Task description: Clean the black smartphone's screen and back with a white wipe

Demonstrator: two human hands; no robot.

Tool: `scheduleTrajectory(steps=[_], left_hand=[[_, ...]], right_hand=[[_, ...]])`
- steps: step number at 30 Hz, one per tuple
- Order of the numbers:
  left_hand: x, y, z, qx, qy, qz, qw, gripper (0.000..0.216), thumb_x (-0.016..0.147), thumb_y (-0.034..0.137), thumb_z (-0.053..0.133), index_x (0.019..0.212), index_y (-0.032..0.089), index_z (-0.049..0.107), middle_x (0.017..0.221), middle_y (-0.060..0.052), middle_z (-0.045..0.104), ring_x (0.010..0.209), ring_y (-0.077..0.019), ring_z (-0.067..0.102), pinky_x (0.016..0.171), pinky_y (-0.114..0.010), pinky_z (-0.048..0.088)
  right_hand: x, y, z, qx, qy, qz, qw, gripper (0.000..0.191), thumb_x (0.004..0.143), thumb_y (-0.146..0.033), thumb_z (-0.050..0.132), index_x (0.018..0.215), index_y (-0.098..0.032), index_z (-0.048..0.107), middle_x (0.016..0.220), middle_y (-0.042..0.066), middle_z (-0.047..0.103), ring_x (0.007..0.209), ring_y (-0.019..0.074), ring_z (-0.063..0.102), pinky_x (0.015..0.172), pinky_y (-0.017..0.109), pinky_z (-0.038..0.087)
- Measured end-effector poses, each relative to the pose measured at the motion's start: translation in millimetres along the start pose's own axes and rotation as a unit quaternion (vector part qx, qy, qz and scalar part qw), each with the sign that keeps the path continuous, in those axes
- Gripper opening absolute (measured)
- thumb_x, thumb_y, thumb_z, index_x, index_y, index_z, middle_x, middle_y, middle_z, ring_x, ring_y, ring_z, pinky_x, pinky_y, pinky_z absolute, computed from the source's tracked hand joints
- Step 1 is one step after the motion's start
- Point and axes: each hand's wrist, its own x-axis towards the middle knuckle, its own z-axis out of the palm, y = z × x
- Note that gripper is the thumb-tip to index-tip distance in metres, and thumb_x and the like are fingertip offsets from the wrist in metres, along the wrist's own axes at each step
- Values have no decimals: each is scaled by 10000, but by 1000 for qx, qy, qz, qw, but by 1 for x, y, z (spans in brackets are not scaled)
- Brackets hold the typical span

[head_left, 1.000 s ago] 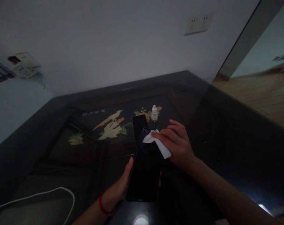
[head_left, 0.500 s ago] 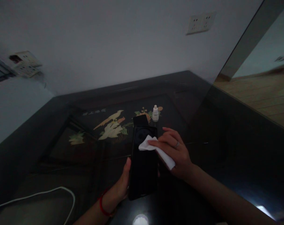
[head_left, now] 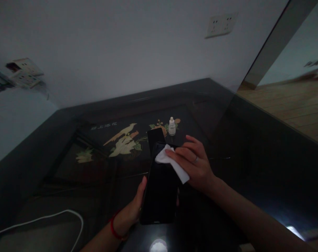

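My left hand (head_left: 132, 210) grips a black phone (head_left: 160, 189) from below and holds it up over the dark table, thumb along its left edge. A red cord circles that wrist. My right hand (head_left: 195, 162), a ring on one finger, presses a white cloth (head_left: 172, 164) onto the upper part of the phone. Behind the phone a small white dropper bottle (head_left: 172, 126) stands upright on the table. A flat black rectangular item (head_left: 155, 136) lies just behind the phone's top edge.
The glossy dark table (head_left: 253, 154) has an inlaid bird and flower picture (head_left: 124, 140). A white cable (head_left: 56, 215) loops at the near left. White walls with sockets (head_left: 220, 24) close the back. A wooden floor (head_left: 292, 105) lies to the right.
My right hand has rubbed the cloth down to the middle of the phone and back up to its top. The left hand has tilted the phone a little.
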Motion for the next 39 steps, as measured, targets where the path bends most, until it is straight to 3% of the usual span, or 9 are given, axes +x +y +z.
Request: scheduleTrajectory(steps=[3, 8, 12, 21, 23, 27, 29, 34, 39], left_hand=[[1, 3, 2, -12, -12, -1, 1000, 805, 767, 755, 381, 1185, 108, 618, 1067, -169, 690, 1002, -296, 634, 874, -409, 476], [3, 6, 9, -48, -37, -6, 998, 794, 701, 736, 523, 1107, 69, 663, 1067, -151, 696, 922, -235, 653, 815, -330, 496], [3, 6, 10, -83, -25, 11, 996, 617, 751, 661, 542, 1024, 134, 709, 1020, -101, 719, 931, -218, 649, 874, -326, 454], [3, 11, 8, -68, -47, 16, 996, 743, 736, 712, 503, 1070, 74, 687, 999, -135, 721, 876, -227, 657, 815, -336, 474], [3, 13, 12, -66, -40, 34, 996, 727, 736, 692, 528, 1106, 82, 672, 1050, -132, 712, 901, -233, 660, 817, -343, 489], [6, 18, 26, -36, 5, 91, 995, 609, 797, 591, 534, 1175, 125, 642, 1154, -139, 679, 988, -272, 659, 882, -390, 484], [8, 22, 31, -35, 35, 113, 992, 551, 836, 542, 504, 1178, 133, 641, 1174, -138, 670, 1044, -277, 642, 946, -403, 450], [13, 29, 33, -46, 197, 125, 971, 418, 913, 404, 437, 1089, 107, 673, 999, -99, 734, 992, -229, 663, 984, -363, 428], [17, 30, 31, -18, 322, 117, 939, 354, 880, 286, 539, 1167, 97, 623, 921, -88, 741, 869, -204, 685, 855, -318, 500]], right_hand=[[0, -1, 1, 24, -25, -77, 996, 254, 919, -120, 471, 1081, -162, 662, 914, 32, 654, 911, 168, 545, 1055, 408, 412], [-1, 5, 1, -28, 25, 22, 999, 278, 914, -117, 473, 1118, -196, 643, 876, 37, 649, 876, 183, 529, 989, 443, 459], [-2, 4, 1, 41, -6, -70, 997, 247, 906, -126, 468, 1044, -165, 668, 857, 38, 652, 856, 170, 545, 976, 399, 483], [-3, 7, -1, 89, -3, -67, 994, 210, 875, -150, 501, 993, -106, 669, 835, 75, 624, 846, 195, 543, 921, 399, 492], [-1, 10, -3, 103, 25, 28, 994, 210, 893, -179, 481, 992, -148, 664, 852, 58, 613, 839, 183, 556, 852, 365, 506], [0, 15, 1, 210, 68, 386, 896, 250, 925, -289, 463, 753, -177, 606, 723, 14, 575, 672, 135, 555, 617, 264, 469], [0, 12, 8, 282, 30, 461, 841, 297, 922, -354, 468, 710, -174, 572, 611, -9, 553, 565, 123, 535, 521, 237, 433], [-1, -7, 19, 346, -30, 440, 828, 343, 928, -371, 452, 671, -170, 557, 584, -10, 564, 532, 121, 552, 502, 223, 447], [1, -17, 14, 306, -32, 330, 892, 285, 930, -273, 455, 710, -163, 598, 749, 26, 578, 661, 121, 572, 595, 215, 470]])
